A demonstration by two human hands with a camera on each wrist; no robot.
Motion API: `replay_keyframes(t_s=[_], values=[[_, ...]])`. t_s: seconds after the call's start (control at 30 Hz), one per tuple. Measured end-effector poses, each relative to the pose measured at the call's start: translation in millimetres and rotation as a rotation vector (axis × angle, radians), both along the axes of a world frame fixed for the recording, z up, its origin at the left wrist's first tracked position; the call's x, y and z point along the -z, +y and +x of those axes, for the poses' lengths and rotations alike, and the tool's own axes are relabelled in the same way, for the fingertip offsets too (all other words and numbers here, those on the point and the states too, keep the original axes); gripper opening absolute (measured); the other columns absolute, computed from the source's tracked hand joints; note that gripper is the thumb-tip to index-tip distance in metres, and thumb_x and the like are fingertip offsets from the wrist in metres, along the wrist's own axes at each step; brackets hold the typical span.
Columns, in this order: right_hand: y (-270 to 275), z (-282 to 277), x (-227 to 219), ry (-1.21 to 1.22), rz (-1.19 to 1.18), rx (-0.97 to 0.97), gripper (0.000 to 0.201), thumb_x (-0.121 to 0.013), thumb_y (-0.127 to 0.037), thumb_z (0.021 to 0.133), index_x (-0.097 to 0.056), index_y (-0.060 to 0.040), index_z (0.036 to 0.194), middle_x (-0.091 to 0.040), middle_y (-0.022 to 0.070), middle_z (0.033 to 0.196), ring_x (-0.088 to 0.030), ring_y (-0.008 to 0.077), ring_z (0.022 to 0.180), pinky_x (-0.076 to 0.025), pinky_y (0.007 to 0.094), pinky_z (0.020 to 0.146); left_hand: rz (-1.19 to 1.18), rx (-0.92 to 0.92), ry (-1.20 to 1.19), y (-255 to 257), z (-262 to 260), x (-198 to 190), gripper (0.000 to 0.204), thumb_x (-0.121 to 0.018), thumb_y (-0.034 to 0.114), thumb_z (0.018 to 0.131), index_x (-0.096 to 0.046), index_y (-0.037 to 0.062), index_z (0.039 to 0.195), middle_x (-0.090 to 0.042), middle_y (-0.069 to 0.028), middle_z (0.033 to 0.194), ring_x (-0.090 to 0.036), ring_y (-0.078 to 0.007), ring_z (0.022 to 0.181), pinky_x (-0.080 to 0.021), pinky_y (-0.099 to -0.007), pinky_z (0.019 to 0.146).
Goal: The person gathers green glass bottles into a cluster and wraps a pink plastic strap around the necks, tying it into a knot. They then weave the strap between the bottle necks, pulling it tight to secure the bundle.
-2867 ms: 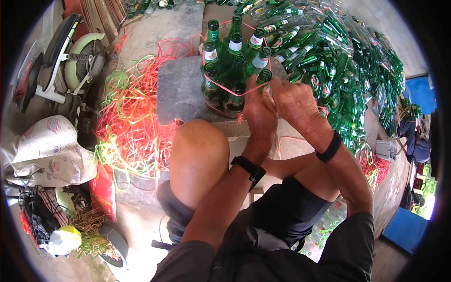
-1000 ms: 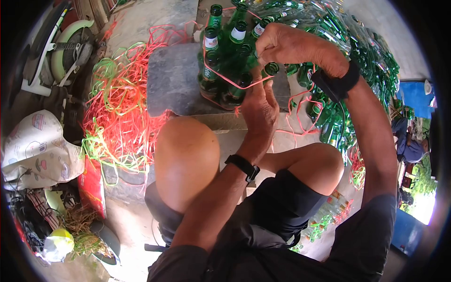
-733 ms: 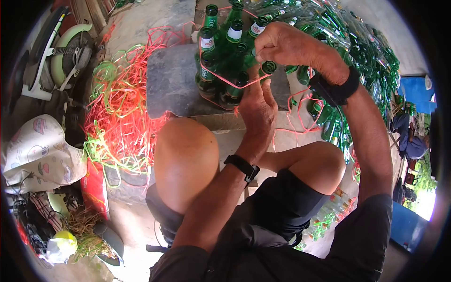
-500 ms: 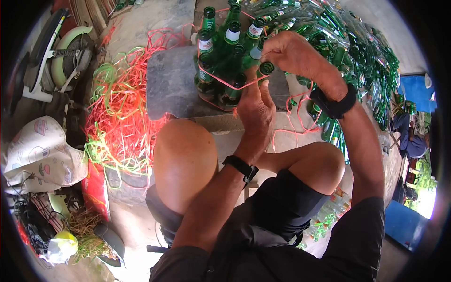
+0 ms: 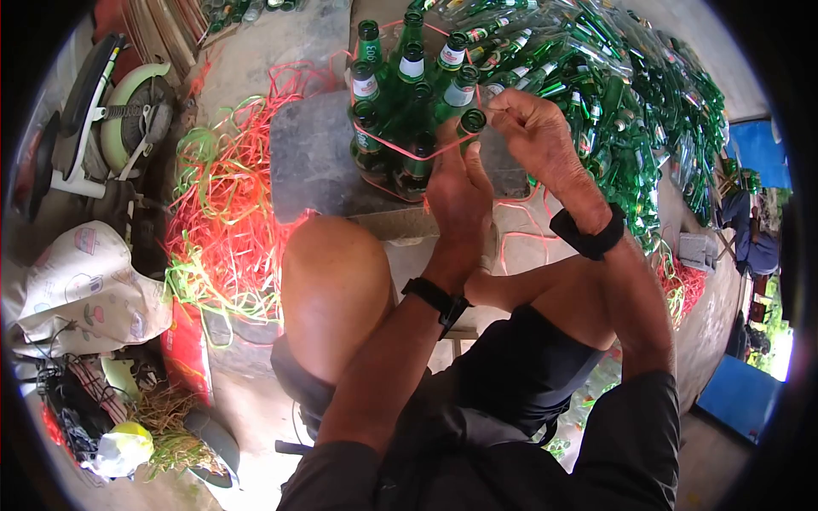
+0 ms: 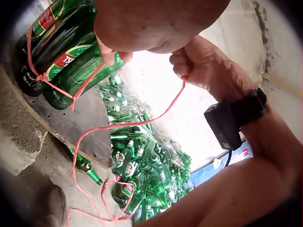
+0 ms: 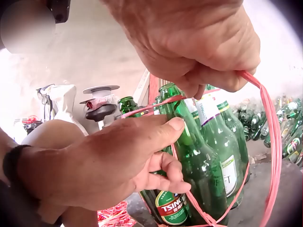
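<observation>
Concrete flr, rm cluttered: green bottle heap far R, pink-green tangle L, scooter far L. Dark table w/ upright bottles grouped on it, pink strap round them. L hand: fingers curled on strap, thumb against nearest-R bottle. R hand pinches strap's loose length, just R.
</observation>
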State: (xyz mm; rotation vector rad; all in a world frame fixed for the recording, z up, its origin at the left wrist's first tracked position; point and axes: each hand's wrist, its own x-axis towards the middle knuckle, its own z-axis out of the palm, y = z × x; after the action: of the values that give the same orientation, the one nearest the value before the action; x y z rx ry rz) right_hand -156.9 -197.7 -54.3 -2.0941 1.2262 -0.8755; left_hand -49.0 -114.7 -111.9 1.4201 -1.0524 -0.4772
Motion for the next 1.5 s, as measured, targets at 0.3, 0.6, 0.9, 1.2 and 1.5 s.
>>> replay_keyframes(t_s=[0.3,0.6,0.9,1.2,1.5], values=[[21,0,-3,0.053,-0.006,-0.031,0.003,-0.063,-0.006,0.094,-0.065,-0.005,0.093,-0.064,0.0082,0.076,-0.059,0.0185,0.068,-0.049,0.0338,0.065,0.019,0.046,-0.015,2,2,5,0.037,-0.056,0.01,0.101,-0.055,-0.0014,0.137,-0.065,-0.0267,0.125,-0.065,-0.0467,0.109,-0.054,-0.0485,0.089],[45,6,-18,0.333,-0.239,0.042,0.007,-0.065,-0.017,0.091,-0.064,-0.011,0.093,-0.068,0.0177,0.075,-0.069,0.0411,0.072,-0.056,0.0504,0.063,0.026,0.045,-0.075,2,5,10,0.04,-0.056,0.012,0.103,-0.052,-0.0041,0.139,-0.063,-0.029,0.128,-0.064,-0.0464,0.113,-0.053,-0.0489,0.092],[58,2,-12,0.661,-0.251,0.011,0.015,-0.065,-0.019,0.09,-0.069,-0.0083,0.101,-0.072,0.0158,0.076,-0.072,0.0368,0.069,-0.057,0.0493,0.059,-0.061,0.192,0.069,3,8,39,0.044,-0.053,0.004,0.101,-0.047,-0.0044,0.144,-0.066,-0.0272,0.121,-0.069,-0.0399,0.093,-0.055,-0.0445,0.08],[68,13,-26,0.562,-0.076,-0.027,0.021,-0.077,-0.026,0.079,-0.076,-0.0073,0.09,-0.076,0.0149,0.086,-0.076,0.0331,0.083,-0.06,0.044,0.071,0.065,0.307,0.021,31,44,20,0.035,-0.057,0.022,0.107,-0.058,-0.0029,0.131,-0.071,-0.0106,0.101,-0.069,-0.0153,0.081,-0.056,-0.0306,0.069],[76,24,-16,0.481,-0.211,0.009,0.015,-0.075,-0.018,0.074,-0.077,-0.0088,0.086,-0.076,0.0128,0.086,-0.076,0.0335,0.081,-0.06,0.0446,0.064,0.445,0.486,0.797,20,44,-29,0.037,-0.05,0.028,0.108,-0.059,0.0017,0.133,-0.064,-0.0111,0.131,-0.063,-0.0235,0.124,-0.052,-0.0394,0.103]])
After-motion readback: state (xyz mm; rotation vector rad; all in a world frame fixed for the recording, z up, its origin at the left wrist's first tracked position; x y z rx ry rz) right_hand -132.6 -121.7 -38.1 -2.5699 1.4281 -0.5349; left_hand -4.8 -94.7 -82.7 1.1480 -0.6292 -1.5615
